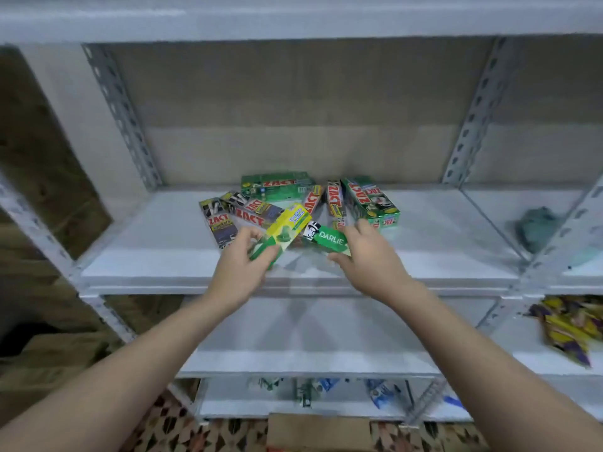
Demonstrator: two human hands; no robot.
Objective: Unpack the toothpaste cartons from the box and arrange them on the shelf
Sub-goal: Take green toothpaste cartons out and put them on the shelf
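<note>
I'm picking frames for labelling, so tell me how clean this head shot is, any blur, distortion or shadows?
Head view: wide-angle bowing bends the shelf uprights outward; edges smear, so the yellow and purple packets and lowest-shelf goods are unreadable; the centre is sharper, with DARLIE legible on the green carton in the right hand; soft, even light, faint shadows below the left hand.

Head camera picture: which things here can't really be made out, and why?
- Darlie carton: its right end is hidden under the right hand.
- Yellow-green carton: its lower end is covered by the left hand.
- Cardboard box: cut off by the bottom edge, contents unseen.
- Packets on the lowest shelf: too blurred to read.
- Teal bundle: blurred, unidentifiable.
</note>
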